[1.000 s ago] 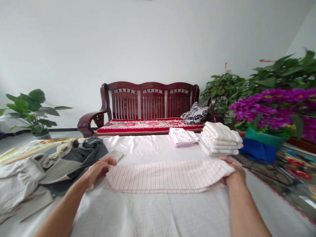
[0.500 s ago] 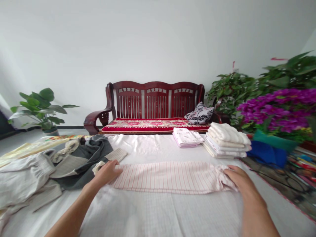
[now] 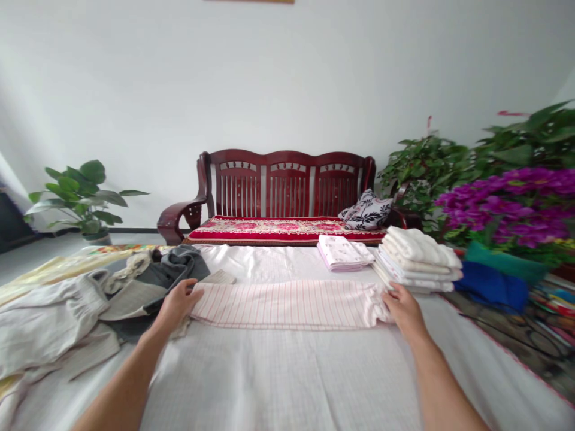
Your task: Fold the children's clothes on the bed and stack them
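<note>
A pink-striped white cloth lies folded into a long band across the white-covered table. My left hand rests on its left end, fingers curled onto the edge. My right hand is at its right end, fingers bent over the bunched corner. Both hands press or grip the cloth's ends; the fingertips are partly hidden by fabric.
A heap of grey and beige clothes lies at the left. A folded pink cloth and a stack of folded cream towels sit at the back right. Behind stand a dark wooden bench, potted plants and purple flowers.
The striped cloth went from a wider fold to a narrower band lying farther from me. Both hands moved forward with it, and the view shifted slightly.
</note>
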Action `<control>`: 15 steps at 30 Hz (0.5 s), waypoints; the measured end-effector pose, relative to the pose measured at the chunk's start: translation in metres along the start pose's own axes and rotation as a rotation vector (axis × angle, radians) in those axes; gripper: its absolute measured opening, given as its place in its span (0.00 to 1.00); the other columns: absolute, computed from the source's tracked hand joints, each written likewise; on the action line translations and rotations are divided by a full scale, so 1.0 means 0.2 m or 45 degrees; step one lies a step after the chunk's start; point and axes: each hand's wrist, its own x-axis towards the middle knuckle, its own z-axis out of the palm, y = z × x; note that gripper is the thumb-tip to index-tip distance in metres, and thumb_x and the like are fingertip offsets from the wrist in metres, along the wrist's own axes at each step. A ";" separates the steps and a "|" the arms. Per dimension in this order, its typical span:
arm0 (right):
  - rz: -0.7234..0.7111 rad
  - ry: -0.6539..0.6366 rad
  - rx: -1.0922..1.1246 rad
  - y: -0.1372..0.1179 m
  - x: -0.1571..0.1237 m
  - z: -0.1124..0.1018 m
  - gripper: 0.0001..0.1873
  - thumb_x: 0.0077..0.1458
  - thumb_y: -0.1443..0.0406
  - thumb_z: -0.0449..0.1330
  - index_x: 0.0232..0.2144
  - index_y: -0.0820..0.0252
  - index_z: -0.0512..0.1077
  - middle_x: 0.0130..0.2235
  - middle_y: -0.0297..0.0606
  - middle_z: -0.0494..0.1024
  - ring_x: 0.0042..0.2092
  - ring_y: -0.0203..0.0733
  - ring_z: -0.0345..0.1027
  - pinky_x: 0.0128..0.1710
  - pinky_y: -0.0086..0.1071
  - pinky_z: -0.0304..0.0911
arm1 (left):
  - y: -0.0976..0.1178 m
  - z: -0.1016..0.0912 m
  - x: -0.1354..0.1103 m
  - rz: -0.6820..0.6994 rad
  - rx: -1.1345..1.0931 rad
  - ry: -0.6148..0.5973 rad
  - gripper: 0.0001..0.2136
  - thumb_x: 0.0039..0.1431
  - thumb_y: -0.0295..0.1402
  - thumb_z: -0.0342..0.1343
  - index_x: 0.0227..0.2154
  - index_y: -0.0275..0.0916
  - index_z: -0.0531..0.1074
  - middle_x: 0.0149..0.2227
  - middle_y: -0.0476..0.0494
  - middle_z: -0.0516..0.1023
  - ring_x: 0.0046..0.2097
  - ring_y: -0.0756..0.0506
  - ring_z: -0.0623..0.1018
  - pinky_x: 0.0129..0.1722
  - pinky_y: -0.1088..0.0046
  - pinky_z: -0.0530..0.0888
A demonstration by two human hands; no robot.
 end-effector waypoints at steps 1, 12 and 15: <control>-0.033 0.002 -0.119 0.01 0.00 0.01 0.32 0.44 0.55 0.59 0.51 0.64 0.73 0.41 0.47 0.81 0.42 0.51 0.76 0.44 0.41 0.69 | -0.02 0.00 0.01 -0.015 0.013 -0.021 0.21 0.48 0.41 0.61 0.44 0.35 0.76 0.30 0.45 0.81 0.32 0.43 0.80 0.31 0.72 0.74; -0.244 0.059 -0.552 0.05 -0.02 0.01 0.30 0.51 0.51 0.49 0.47 0.62 0.77 0.49 0.52 0.79 0.49 0.58 0.73 0.47 0.44 0.66 | -0.11 -0.19 0.04 0.249 0.457 -0.287 0.21 0.48 0.28 0.52 0.46 0.40 0.78 0.47 0.44 0.83 0.49 0.42 0.80 0.50 0.71 0.73; -0.261 0.044 -0.555 0.05 -0.03 0.02 0.29 0.51 0.51 0.49 0.45 0.60 0.78 0.47 0.50 0.80 0.47 0.58 0.73 0.44 0.44 0.67 | -0.11 -0.22 0.01 0.418 0.633 -0.495 0.31 0.43 0.26 0.54 0.56 0.38 0.73 0.57 0.41 0.76 0.58 0.39 0.74 0.60 0.67 0.66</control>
